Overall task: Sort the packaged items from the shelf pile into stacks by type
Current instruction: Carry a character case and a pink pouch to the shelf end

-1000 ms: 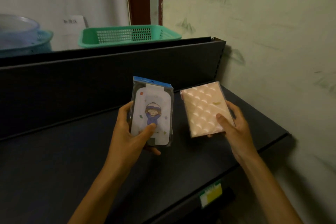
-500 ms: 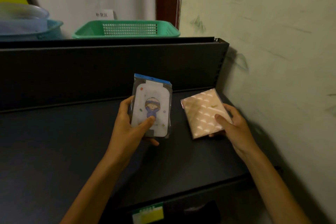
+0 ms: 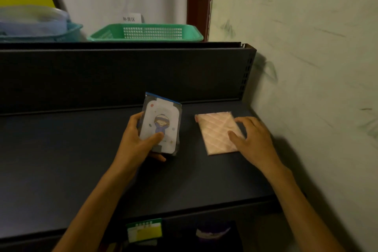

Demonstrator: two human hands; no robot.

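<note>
Pink quilted plastic now lies flat on the dark blue metal shelf (image 3: 61, 170): the flat pink packet with its diamond pattern (image 3: 216, 132), which a moment ago was tilted up in the right hand (image 3: 252, 139), has been set down near the shelf's right end, a little forward of the back panel. The right hand rests on top of it, fingers spread and almost straight, thumb on the packet's face, pressing or steadying rather than gripping. To my eye this starts the pink stack.

The left hand (image 3: 136, 143) still holds the clear-wrapped white packet with a cartoon figure and blue top strip (image 3: 160, 124) upright above the middle of the shelf, thumb across its front and fingers curled behind. It probably belongs in a separate stack to the left.

No pile of unsorted packets is in sight. The sign behind the green plastic mesh basket (image 3: 145, 31) is too small to read, and the yellow-green label (image 3: 144, 230) under the shelf's front edge is blurred.
</note>
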